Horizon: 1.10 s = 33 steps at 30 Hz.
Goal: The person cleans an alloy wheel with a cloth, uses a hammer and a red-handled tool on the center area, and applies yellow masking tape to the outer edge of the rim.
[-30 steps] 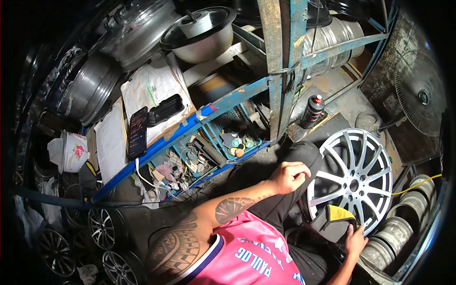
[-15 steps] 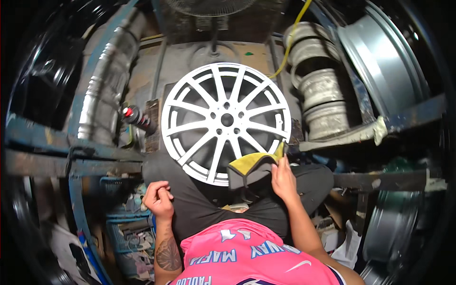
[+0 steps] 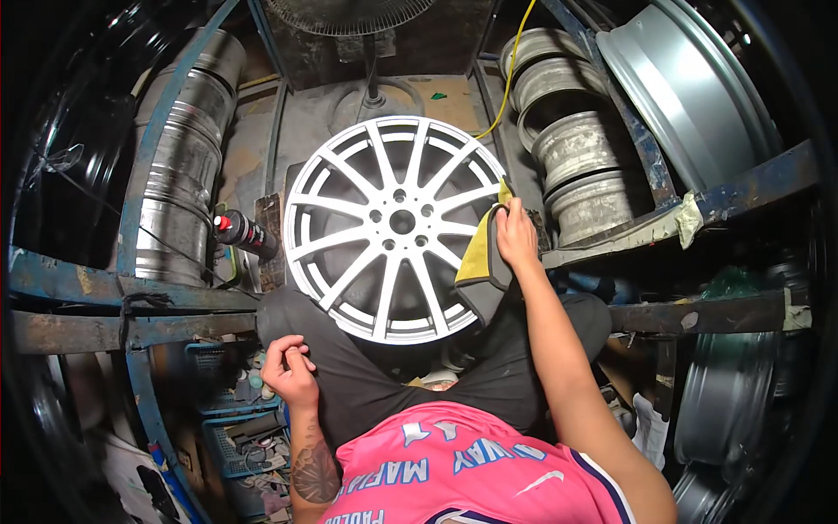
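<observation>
A white multi-spoke wheel rim point(image 3: 381, 278) lies face up in front of me, close to my knees. At its right edge, my right hand point(image 3: 516, 234) grips a yellow and grey microfiber cloth point(image 3: 477, 255), which hangs down over the outer spokes and rim edge. The fingertips press the cloth at the rim's right side. My left hand point(image 3: 290, 370) rests over my left thigh, apart from the rim. Its fingers are curled in loosely, with nothing visible in them.
A dark bottle with a red cap point(image 3: 245, 232) stands left of the rim. Stacked metal rims point(image 3: 179, 166) line the left rack, and more rims point(image 3: 583, 166) the right. Behind stands a fan point(image 3: 374, 92). Blue baskets point(image 3: 240, 437) of odds and ends sit lower left.
My right hand has moved up and away along the rim's right edge, taking the cloth with it. My left hand stays over the thigh. The view has shifted slightly.
</observation>
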### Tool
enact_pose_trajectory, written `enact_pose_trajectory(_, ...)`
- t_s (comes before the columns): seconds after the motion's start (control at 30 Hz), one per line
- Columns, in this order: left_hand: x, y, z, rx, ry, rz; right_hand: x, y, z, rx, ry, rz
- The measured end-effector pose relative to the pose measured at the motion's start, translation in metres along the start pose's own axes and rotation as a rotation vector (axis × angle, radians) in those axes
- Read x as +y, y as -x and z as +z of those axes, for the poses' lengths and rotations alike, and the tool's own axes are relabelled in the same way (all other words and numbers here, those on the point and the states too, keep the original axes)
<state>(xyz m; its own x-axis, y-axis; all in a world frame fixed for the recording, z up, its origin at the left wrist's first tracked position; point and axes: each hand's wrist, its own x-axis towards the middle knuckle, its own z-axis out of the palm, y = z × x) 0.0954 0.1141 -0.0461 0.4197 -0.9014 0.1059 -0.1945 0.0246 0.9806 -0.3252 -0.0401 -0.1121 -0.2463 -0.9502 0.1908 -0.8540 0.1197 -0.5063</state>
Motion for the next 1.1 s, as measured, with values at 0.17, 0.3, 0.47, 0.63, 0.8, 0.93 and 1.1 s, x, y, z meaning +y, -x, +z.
enact_pose_trajectory(0.17,0.029,-0.058,0.013,-0.151,0.044,0.516,0.002,0.051,0.023,0.154,0.121,-0.061)
enact_pose_trajectory(0.3,0.063,-0.161,0.073,-0.232,0.117,0.603,0.014,0.016,0.013,0.136,-0.122,0.090)
enact_pose_trajectory(0.47,0.031,-0.226,0.144,-0.289,0.061,0.226,0.013,-0.049,-0.014,-0.252,0.147,-0.110)
enact_pose_trajectory(0.63,0.040,-0.221,0.209,-0.399,0.128,0.399,0.005,-0.091,-0.033,-0.340,0.385,-0.502)
enact_pose_trajectory(0.8,0.049,-0.195,0.223,-0.484,0.029,0.476,-0.061,-0.076,0.015,-0.452,0.365,-0.821)
enact_pose_trajectory(0.93,0.056,-0.189,0.221,-0.582,-0.048,0.534,-0.061,-0.084,0.029,-0.502,-0.025,-0.579)
enact_pose_trajectory(1.1,0.062,-0.200,0.197,-0.596,-0.102,0.442,-0.021,-0.090,-0.006,-0.312,-0.021,-0.214)
